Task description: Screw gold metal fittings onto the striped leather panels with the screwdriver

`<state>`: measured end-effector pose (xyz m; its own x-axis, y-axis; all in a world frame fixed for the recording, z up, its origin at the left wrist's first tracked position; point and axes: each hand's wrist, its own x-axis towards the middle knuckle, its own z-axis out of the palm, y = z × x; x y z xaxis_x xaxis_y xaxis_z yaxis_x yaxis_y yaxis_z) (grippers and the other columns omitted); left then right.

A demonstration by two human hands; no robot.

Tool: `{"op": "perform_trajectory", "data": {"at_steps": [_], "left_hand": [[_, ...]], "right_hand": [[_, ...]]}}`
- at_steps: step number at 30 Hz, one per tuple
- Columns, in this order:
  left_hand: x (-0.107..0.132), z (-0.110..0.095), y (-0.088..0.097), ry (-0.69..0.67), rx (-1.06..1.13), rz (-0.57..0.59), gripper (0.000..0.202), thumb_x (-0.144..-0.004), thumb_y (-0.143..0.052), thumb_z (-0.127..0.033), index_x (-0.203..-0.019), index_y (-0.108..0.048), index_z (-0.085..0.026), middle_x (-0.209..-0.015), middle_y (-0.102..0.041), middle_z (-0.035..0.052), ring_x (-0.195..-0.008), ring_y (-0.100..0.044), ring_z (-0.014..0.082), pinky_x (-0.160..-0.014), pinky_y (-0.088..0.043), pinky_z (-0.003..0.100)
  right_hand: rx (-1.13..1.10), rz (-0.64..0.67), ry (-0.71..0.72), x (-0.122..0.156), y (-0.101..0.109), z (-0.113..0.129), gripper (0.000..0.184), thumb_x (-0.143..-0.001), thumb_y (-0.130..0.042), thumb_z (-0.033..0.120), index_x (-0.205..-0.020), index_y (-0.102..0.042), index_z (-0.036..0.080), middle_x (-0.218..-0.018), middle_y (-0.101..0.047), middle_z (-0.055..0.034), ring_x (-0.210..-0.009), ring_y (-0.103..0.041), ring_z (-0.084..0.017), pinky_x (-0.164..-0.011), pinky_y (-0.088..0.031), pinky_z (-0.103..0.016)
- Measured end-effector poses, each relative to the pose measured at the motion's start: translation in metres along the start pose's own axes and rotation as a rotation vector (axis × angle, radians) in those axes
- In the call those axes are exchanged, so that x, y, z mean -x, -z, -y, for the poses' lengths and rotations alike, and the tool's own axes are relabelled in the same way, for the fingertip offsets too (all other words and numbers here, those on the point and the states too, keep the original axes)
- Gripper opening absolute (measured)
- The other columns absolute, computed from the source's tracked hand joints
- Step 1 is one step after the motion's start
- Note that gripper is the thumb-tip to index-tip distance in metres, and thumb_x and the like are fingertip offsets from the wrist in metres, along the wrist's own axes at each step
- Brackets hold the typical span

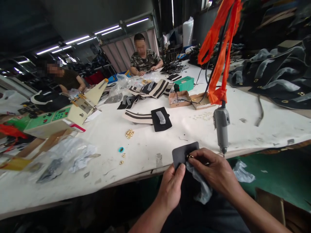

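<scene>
My left hand [173, 184] is closed on the edge of a flat black panel [179, 155] with rounded corners, thumb on top. My right hand [216, 166] pinches a small gold metal fitting [190, 156] against the panel's face; its exact kind is partly covered by my fingers. Crumpled clear plastic wrap [202, 189] hangs below the panel between my hands. On the table lie a pile of gold fittings [130, 133], a small blue ring-shaped item [120, 149] and two loose gold pieces [122, 158]. Farther back is a black flap [161, 119] with a striped strap [138, 117].
A grey electric screwdriver [221, 126] hangs by orange strips at my right. Small cardboard boxes [179, 99] and a green box [184, 83] stand mid-table. At left are a machine [58, 118] and plastic bags [65, 155]. Two people work across the table [102, 168].
</scene>
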<state>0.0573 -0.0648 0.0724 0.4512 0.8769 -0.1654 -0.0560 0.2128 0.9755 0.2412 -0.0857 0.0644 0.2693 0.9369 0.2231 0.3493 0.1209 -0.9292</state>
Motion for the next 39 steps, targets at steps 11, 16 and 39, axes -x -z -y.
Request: {"op": "perform_trajectory", "data": {"at_steps": [11,16,39], "left_hand": [[-0.009,-0.014,0.008,-0.014,-0.068,0.105,0.042,-0.109,-0.055,-0.05,-0.13,-0.074,-0.019,-0.12,-0.078,0.0062,-0.112,-0.068,0.0269,-0.103,-0.052,0.034],[-0.01,-0.02,0.019,0.037,-0.164,0.192,0.045,-0.108,-0.056,-0.053,-0.121,-0.077,-0.016,-0.106,-0.078,0.0063,-0.1,-0.068,0.0253,-0.094,-0.052,0.034],[-0.02,-0.016,0.004,0.214,0.493,-0.018,0.037,-0.09,-0.085,-0.044,-0.109,-0.082,-0.012,-0.113,-0.082,0.0147,-0.114,-0.075,0.0352,-0.108,-0.053,0.045]], "right_hand": [[0.093,0.162,0.315,-0.01,0.01,-0.011,0.015,-0.104,-0.067,0.022,-0.112,-0.08,0.025,-0.103,-0.075,-0.0049,-0.091,-0.074,-0.019,-0.08,-0.061,-0.028],[0.153,0.421,0.367,-0.022,0.029,0.002,0.02,-0.106,-0.061,0.018,-0.11,-0.079,0.024,-0.101,-0.073,-0.0047,-0.089,-0.072,-0.017,-0.079,-0.059,-0.026],[-0.596,0.065,-0.54,0.003,0.014,-0.006,0.047,-0.083,-0.088,0.059,-0.078,-0.063,0.02,-0.066,-0.06,0.0033,-0.058,-0.049,-0.011,-0.052,-0.038,-0.022]]}}
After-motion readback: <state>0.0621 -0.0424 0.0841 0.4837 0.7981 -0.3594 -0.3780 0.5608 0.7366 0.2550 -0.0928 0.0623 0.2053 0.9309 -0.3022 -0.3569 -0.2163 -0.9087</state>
